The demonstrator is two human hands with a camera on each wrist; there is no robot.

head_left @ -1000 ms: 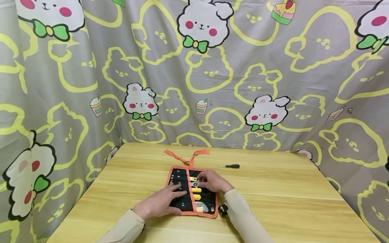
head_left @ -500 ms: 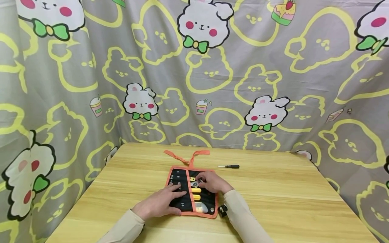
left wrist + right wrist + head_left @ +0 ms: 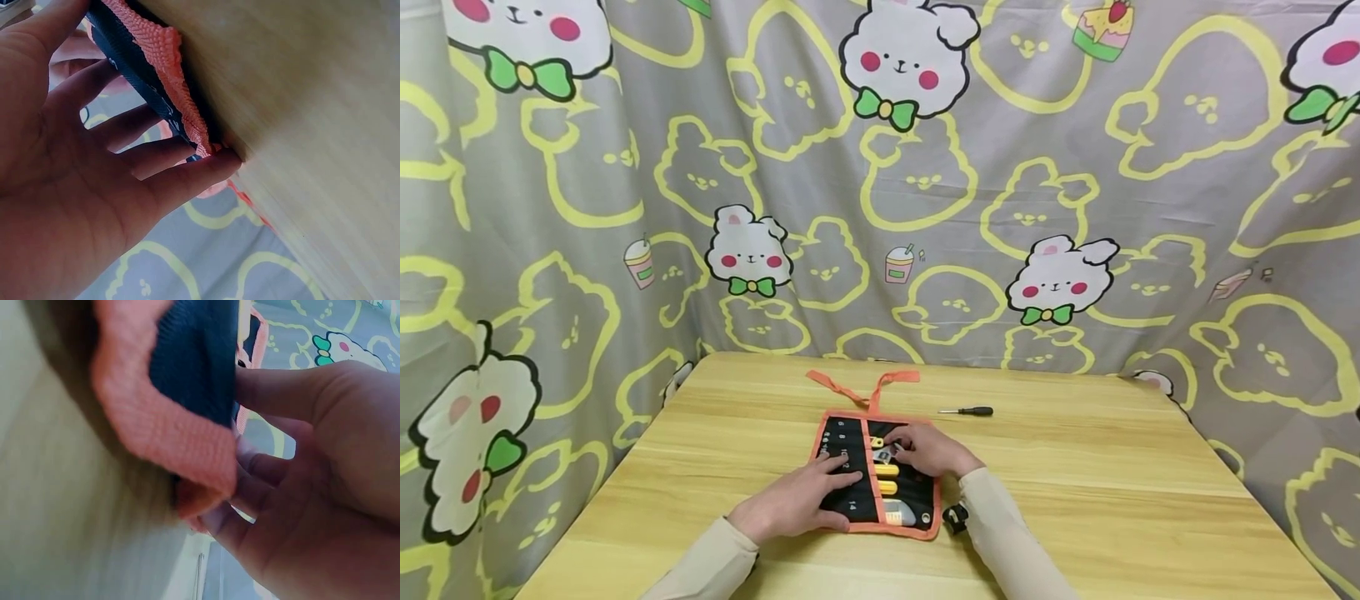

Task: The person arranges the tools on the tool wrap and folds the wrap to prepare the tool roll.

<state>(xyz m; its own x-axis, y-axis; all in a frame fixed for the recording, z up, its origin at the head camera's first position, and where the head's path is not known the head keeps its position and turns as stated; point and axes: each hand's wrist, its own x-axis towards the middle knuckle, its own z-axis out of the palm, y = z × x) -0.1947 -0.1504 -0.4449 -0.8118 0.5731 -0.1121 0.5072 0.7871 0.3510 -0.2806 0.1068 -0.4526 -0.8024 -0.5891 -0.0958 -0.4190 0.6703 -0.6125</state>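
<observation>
A black fabric tool roll (image 3: 850,517) with orange trim and white numbers lies spread out on the table. My left hand (image 3: 801,496) rests on its numbered left half, fingers straight and spread; the left wrist view shows these fingers along the roll's orange edge (image 3: 165,69). Over the right half, my right hand (image 3: 932,450) pinches the grey metal head of what looks like an adjustable wrench (image 3: 883,456), seated in a pocket. In the right wrist view, the fabric (image 3: 194,362) hides the right fingertips. Yellow handles (image 3: 887,471) and a grey-and-yellow tool (image 3: 898,512) sit in pockets below the wrench.
A small screwdriver (image 3: 973,411) with a black handle lies beyond the roll, to the right. Orange tie straps (image 3: 872,396) stretch from the roll's far edge. Grey patterned curtains (image 3: 955,192) enclose the wooden table (image 3: 1112,500) at the back and sides.
</observation>
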